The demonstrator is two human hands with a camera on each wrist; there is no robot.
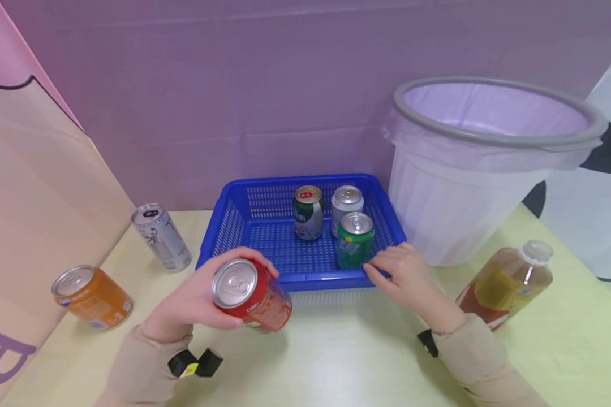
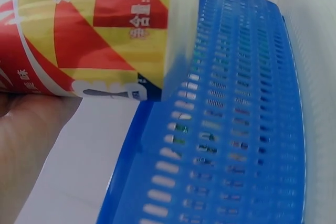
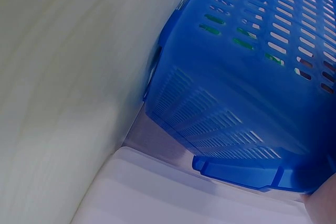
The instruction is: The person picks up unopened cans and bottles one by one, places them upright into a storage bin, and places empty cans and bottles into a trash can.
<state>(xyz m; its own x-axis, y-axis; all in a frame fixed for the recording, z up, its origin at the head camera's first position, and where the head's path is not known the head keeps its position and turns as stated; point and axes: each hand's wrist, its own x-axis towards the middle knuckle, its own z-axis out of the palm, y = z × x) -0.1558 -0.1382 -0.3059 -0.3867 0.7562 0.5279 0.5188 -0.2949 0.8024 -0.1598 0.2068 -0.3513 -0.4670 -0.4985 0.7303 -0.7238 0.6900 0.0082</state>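
Observation:
My left hand (image 1: 196, 297) grips a red Coke can (image 1: 267, 302), tilted, in front of the near left part of a blue plastic basket (image 1: 326, 281). In the left wrist view the red-and-yellow side of the can (image 2: 105, 35) shows beside the basket's slotted wall (image 2: 220, 114). At the basket's near right corner, my right hand (image 1: 404, 274) holds the rim with bent fingers; the right wrist view catches only a sliver of it. Standing in the basket are a green can (image 1: 355, 249), a dark green and silver can (image 1: 308, 215) and a whitish can (image 1: 343, 206).
An orange can (image 1: 99, 302) and a pale grey patterned can (image 1: 163, 240) stand left on the table (image 1: 336, 362). Behind my right hand rises a white bin (image 1: 438, 203) with a liner and grey rim. A bottle of amber liquid (image 1: 504, 282) stands at right.

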